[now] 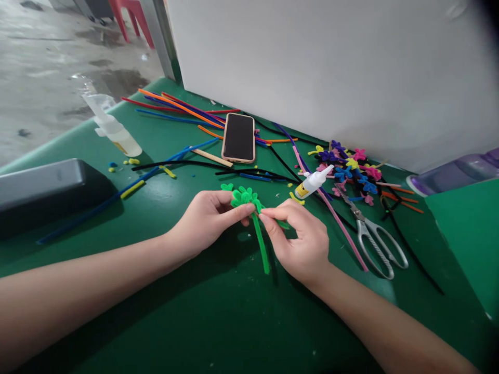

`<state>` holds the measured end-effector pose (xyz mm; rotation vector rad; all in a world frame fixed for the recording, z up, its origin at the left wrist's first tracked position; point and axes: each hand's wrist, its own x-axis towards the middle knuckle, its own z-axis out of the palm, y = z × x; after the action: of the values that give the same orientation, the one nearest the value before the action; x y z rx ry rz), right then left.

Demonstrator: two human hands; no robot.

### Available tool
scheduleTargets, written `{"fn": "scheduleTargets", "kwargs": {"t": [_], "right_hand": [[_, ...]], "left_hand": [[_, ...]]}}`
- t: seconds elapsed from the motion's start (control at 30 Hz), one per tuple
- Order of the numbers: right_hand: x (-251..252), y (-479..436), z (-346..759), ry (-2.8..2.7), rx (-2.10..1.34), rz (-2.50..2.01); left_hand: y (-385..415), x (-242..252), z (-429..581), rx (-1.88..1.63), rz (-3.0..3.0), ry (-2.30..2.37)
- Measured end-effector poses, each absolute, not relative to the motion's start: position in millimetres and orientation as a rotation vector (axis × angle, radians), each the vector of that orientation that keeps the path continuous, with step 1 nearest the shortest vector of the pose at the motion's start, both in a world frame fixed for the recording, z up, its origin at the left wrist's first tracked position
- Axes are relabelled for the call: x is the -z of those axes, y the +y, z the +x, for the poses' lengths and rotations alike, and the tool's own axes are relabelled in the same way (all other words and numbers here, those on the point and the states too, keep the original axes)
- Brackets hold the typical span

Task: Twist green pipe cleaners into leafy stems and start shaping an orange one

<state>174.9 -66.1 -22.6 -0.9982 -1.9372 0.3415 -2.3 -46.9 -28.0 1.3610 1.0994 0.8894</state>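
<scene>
The left hand (210, 215) is closed around the head of a green pipe-cleaner flower (245, 197), with thumb and forefinger pinched on its looped petals. The right hand (302, 241) is nearly closed; its thumb and forefinger tips grip the flower just below the head, and the other fingers are curled in. The flower is held between both hands just above the table (234, 322), with its straight green stem pointing down toward the person.

Just beyond the right hand lies a small white glue bottle (314, 182) on its side. To the right of that hand lie a long pink pipe cleaner (331, 213) and a pair of metal scissors (376, 241). A pile of small coloured flowers (351, 166) lies behind the glue bottle, near a white board (331, 67).

A phone (238, 137) lies face up beyond the hands, among loose pipe cleaners (183, 109). Far left stand a clear spray bottle (111, 127) and a black box (42, 189).
</scene>
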Motion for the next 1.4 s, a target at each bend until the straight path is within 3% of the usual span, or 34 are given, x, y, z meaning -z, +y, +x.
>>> {"fn": "scheduleTargets", "kwargs": {"t": [0.93,1.3,1.4], "right_hand": [[19.9,-65.5,173.3,-1.978,-0.472,-1.010],[26.2,-67.0,172.9,-2.072,-0.297,-0.979],[22.5,-67.7,174.0,-2.039,-0.417,-0.964]], "left_hand": [[-46.8,29.5,-0.7,-0.970,1.249,1.105],[-47.4,28.9,-2.4,-0.882,1.385,1.137],[-47.4,27.6,-2.2,-0.880,1.375,1.151]]}}
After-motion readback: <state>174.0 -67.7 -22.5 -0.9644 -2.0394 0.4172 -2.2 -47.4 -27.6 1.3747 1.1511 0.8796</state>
